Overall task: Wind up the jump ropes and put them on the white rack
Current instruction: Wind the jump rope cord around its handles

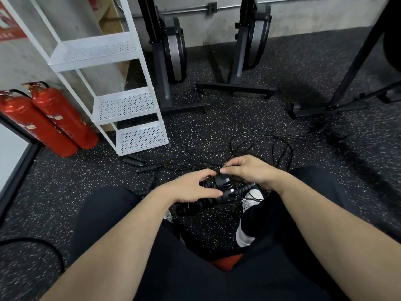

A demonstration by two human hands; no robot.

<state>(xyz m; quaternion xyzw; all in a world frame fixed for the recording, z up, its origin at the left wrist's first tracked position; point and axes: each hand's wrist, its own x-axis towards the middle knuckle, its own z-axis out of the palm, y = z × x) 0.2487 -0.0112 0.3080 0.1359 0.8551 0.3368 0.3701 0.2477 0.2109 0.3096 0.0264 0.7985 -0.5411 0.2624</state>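
Between my knees my left hand (193,187) grips a pair of black jump rope handles (223,187) held together. My right hand (245,170) pinches the thin black cord just above the handles. The cord trails into a loose tangle of ropes (271,146) on the speckled floor ahead. Other black ribbed handles (135,159) lie loose on the floor to the left, near the foot of the white rack (141,137). The rack stands at the left with three perforated shelves, all bare.
Two red fire extinguishers (50,120) lean against the wall left of the rack. Black exercise machines (173,51) with floor bases (236,88) stand behind the ropes. A black frame leg (338,105) crosses the floor at right. My white shoes (251,198) sit under the handles.
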